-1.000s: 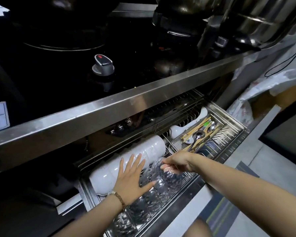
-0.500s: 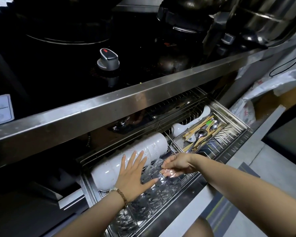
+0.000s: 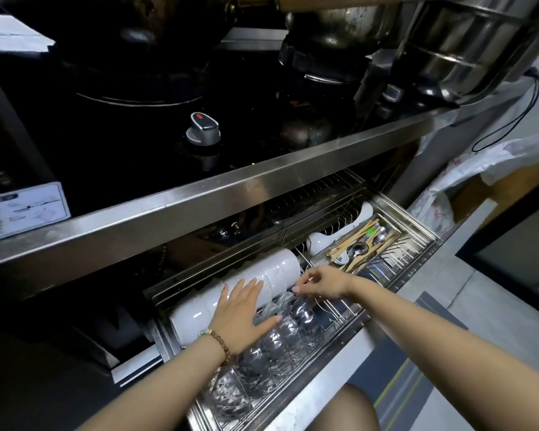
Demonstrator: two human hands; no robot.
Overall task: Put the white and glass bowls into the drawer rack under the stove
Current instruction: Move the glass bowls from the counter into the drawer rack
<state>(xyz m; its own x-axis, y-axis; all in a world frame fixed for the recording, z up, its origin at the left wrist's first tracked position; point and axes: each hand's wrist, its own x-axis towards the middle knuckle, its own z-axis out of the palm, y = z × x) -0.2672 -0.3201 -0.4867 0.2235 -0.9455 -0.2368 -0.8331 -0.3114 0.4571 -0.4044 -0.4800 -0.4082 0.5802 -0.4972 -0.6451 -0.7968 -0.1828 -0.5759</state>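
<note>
The steel drawer rack (image 3: 417, 234) is pulled out under the stove. A row of white bowls (image 3: 277, 269) stands on edge along its back. In front of them a row of cut-glass bowls (image 3: 280, 346) stands on edge. My left hand (image 3: 240, 312) lies flat with fingers spread across both rows, touching the white and the glass bowls. My right hand (image 3: 321, 283) hovers at the right end of the glass row, fingers loosely curled and apart just above the last glass bowl, holding nothing.
A cutlery tray (image 3: 358, 247) with chopsticks and spoons and a white ladle (image 3: 321, 239) fill the rack's right part. The steel counter edge (image 3: 231, 194) overhangs the drawer. A stove knob (image 3: 203, 127) and pots sit above. Bags lie at the right.
My right hand has let go of the last glass bowl and lifted slightly to the right. My left hand stays pressed on the bowls. The view has tilted a little.
</note>
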